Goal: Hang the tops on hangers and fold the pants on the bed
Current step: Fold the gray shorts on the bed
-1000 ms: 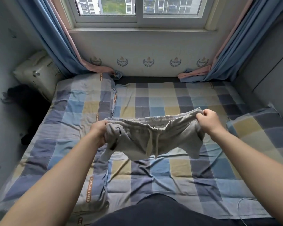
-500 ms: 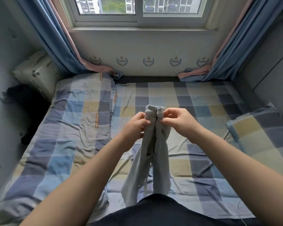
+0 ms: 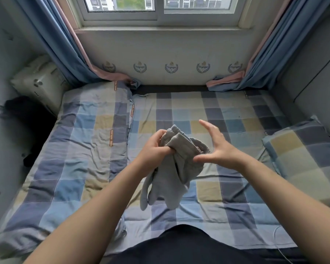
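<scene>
Grey shorts (image 3: 176,168) are now doubled leg onto leg. Compared with a second ago the waistband is no longer stretched wide between two fists. Its two ends are together and the whole bunch sits in my left hand (image 3: 153,147) alone. My right hand (image 3: 218,149) is off the cloth, where half a second ago it pinched the top edge.

For the task, I judge the first lengthways fold done in the air. The shorts are not yet laid down, so the crosswise fold and smoothing are still to come. The free right hand looks ready to catch the hanging legs or flatten them.

The shorts hang above the middle of the checked bed (image 3: 80,168), waistband up and leg ends dangling toward my lap. I cannot tell whether they touch the sheet, but they look clear of it.

Left forearm comes up from lower left, with the fingers curled tight round the waistband and the thumb tucked into the folds. Right forearm comes in from lower right with the palm turned toward the shorts. Its fingers (image 3: 208,126) are straight and spread, holding nothing. The thumb sticks out low, right at the fabric, and I cannot tell if it brushes it.
</scene>
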`<action>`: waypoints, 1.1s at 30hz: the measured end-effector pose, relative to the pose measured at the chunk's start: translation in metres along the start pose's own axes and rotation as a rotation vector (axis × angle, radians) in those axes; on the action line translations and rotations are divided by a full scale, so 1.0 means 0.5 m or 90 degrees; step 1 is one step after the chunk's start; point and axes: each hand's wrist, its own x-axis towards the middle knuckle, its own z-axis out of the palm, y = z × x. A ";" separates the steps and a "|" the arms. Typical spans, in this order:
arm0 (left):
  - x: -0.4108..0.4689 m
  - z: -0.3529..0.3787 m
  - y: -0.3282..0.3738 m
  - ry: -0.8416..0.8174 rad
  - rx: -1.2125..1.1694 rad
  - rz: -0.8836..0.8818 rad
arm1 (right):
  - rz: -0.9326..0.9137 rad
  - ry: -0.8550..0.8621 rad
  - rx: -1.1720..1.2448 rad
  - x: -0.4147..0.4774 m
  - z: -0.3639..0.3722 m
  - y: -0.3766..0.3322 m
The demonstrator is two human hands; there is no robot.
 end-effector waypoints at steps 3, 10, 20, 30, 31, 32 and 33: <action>0.003 0.001 0.006 -0.091 0.006 0.017 | 0.006 -0.066 -0.109 -0.001 0.021 0.008; 0.020 0.010 -0.025 -0.072 0.023 0.009 | 0.088 -0.154 0.060 -0.014 0.071 0.056; 0.057 0.069 -0.110 0.008 0.317 0.027 | 0.120 -0.018 0.104 0.006 0.033 0.156; 0.251 0.157 -0.116 0.110 0.489 -0.037 | 0.188 0.075 -0.135 0.117 -0.095 0.274; 0.275 0.165 -0.102 0.117 0.472 -0.029 | 0.187 0.094 -0.133 0.132 -0.113 0.275; 0.298 0.170 -0.088 0.125 0.457 -0.018 | 0.184 0.112 -0.126 0.145 -0.130 0.274; 0.317 0.174 -0.075 0.134 0.446 -0.008 | 0.178 0.130 -0.117 0.155 -0.147 0.271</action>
